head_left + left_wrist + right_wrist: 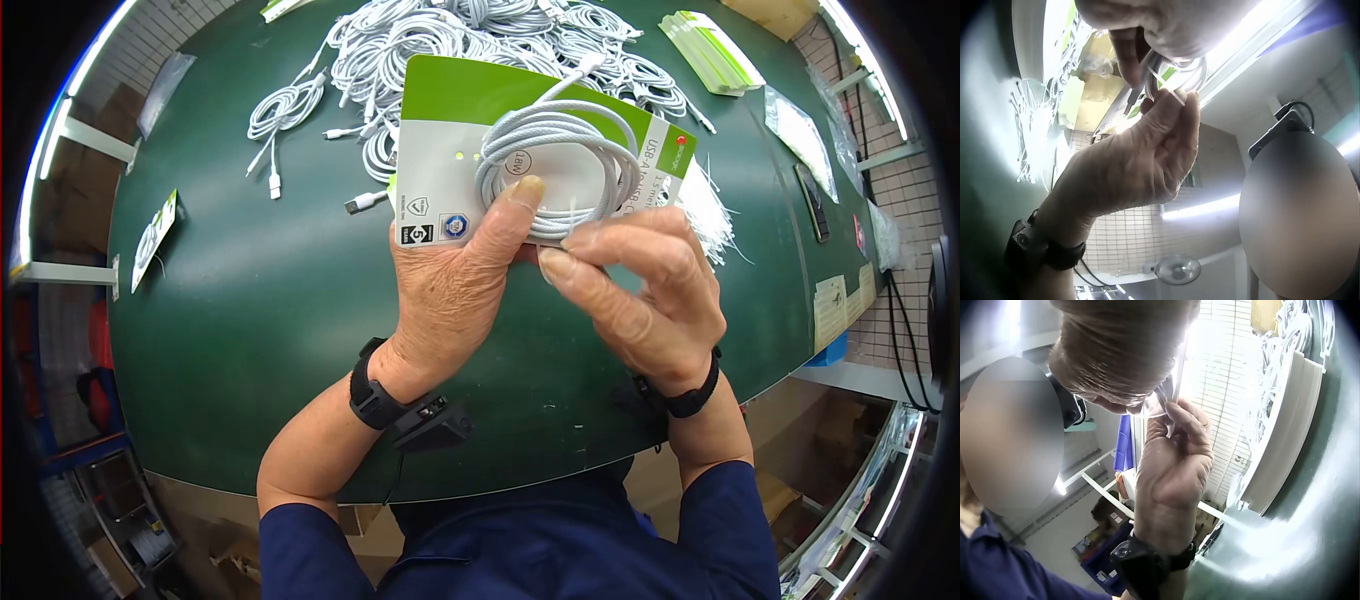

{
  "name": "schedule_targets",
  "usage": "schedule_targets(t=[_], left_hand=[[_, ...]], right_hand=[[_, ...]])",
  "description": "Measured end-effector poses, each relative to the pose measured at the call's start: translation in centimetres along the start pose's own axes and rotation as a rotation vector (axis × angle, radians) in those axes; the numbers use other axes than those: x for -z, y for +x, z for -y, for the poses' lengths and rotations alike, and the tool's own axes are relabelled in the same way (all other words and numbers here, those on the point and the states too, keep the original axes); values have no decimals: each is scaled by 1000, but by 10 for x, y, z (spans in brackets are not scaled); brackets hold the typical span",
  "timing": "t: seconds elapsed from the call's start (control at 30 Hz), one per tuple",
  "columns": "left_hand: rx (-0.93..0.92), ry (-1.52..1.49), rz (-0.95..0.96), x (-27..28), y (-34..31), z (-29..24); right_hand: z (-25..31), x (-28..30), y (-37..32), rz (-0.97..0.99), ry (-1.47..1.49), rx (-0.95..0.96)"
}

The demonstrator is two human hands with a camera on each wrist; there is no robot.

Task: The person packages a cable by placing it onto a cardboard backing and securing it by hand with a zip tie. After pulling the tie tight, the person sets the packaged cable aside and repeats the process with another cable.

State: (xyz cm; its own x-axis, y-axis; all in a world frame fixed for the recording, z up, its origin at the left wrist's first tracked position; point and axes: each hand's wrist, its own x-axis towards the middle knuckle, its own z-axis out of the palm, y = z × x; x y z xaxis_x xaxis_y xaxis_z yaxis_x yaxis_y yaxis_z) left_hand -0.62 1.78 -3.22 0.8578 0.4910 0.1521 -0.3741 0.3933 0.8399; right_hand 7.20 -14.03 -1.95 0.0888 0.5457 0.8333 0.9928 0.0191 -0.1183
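My left hand (462,280) grips a green and white retail card (445,95), thumb pressed over a coiled white braided USB cable (490,160) lying against its front. From the lower right, my right hand (650,285) comes to the card's bottom edge, thumb and forefinger pinching the end of a thin white plastic tie (1169,87). This tie shows between the two hands in the left wrist view. In the right wrist view the left hand (1172,462) stays behind the card, and the right hand (1122,350) is close above it.
A large heap of coiled white cables (430,50) covers the back of the green table (300,380). Loose white ties (708,215) lie right of the card. A stack of cards (710,50) sits back right; a carded cable (155,240) lies left, near a single coiled cable (285,108).
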Motion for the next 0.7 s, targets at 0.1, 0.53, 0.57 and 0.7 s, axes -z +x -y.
schedule_targets(t=[0.1,0.53,0.57,0.7], left_hand=[[52,25,25,3,-2,-5],[80,48,7,1,-1,-7],[81,51,6,2,-1,-7],[82,76,9,4,-1,-4]], right_hand=[[2,2,-3,-11,10,3],[1,-1,0,-41,-42,-26],[0,-1,0,-43,-40,-25],[1,-1,-1,-42,-28,-27]])
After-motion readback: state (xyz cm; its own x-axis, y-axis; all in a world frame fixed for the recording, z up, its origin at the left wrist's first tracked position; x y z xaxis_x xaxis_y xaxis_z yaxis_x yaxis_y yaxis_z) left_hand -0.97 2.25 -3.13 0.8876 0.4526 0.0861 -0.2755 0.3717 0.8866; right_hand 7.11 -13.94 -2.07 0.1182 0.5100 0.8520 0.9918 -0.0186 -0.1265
